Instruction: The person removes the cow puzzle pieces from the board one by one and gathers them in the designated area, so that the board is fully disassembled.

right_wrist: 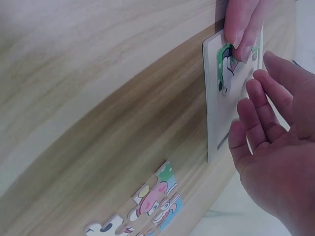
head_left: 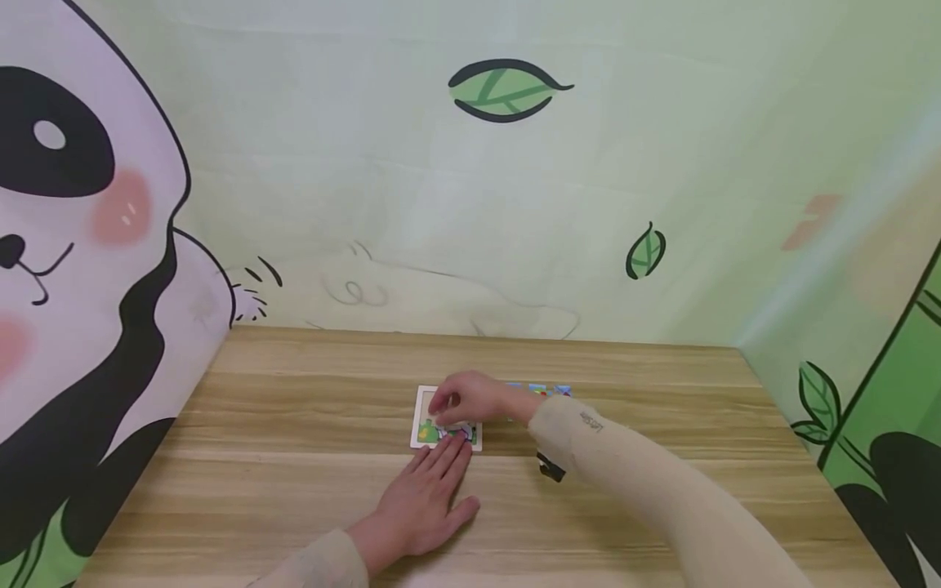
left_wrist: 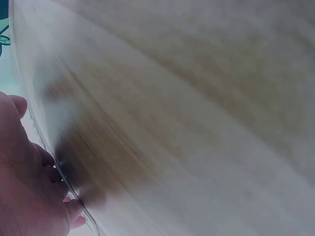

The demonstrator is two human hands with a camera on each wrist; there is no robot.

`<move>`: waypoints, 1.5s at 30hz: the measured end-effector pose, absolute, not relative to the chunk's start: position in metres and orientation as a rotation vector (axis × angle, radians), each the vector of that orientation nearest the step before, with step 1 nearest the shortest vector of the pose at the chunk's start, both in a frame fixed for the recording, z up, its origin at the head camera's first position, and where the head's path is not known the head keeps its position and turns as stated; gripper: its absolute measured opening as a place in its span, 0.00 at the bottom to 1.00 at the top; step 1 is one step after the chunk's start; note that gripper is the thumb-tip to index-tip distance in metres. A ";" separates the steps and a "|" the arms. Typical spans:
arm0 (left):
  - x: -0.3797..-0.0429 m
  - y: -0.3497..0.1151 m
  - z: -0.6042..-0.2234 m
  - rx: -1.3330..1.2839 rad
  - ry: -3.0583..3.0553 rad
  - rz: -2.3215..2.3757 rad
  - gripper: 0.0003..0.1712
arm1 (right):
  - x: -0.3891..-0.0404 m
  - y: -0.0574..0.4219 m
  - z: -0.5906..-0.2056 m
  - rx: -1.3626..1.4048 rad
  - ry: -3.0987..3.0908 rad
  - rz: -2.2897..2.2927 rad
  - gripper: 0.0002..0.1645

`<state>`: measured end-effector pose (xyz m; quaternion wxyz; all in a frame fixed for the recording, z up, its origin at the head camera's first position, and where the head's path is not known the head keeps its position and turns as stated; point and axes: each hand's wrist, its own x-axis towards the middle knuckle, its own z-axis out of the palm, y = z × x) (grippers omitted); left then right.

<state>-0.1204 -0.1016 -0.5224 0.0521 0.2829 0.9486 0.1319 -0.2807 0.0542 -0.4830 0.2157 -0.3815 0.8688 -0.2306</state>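
Note:
A small jigsaw tray (head_left: pixel 415 418) with a pale border lies on the wooden table, with a few picture pieces set along its near side. My left hand (head_left: pixel 430 498) reaches in from the front, fingers extended, fingertips resting on a green and white puzzle piece (right_wrist: pixel 226 69) in the tray. Over the tray's far part hovers my right hand (head_left: pixel 474 398), fingers bent, thumb and index tips close together. Whether a piece sits between those tips is hidden. The left wrist view shows mostly blurred tabletop beside the left hand (left_wrist: pixel 29 182).
Several loose puzzle pieces (right_wrist: pixel 157 199) lie to the right of the tray, partly behind the right forearm in the head view. The wooden table (head_left: pixel 294 392) meets a wall hanging (head_left: pixel 367 163) printed with a panda and leaves. A small black object (head_left: pixel 550 467) shows beneath the right cuff.

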 end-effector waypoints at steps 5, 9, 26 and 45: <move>-0.121 -0.102 -0.522 0.874 2.889 0.401 0.44 | -0.279 0.053 -0.484 -1.022 2.389 -0.655 0.13; -0.121 -0.103 -0.522 0.879 2.891 0.403 0.43 | -0.279 0.052 -0.484 -1.016 2.366 -0.673 0.13; -0.121 -0.104 -0.522 0.886 2.889 0.402 0.43 | -0.278 0.050 -0.483 -0.996 2.315 -0.719 0.13; -0.122 -0.107 -0.526 0.939 2.916 0.409 0.42 | -0.280 0.047 -0.487 -0.884 2.276 -0.803 0.11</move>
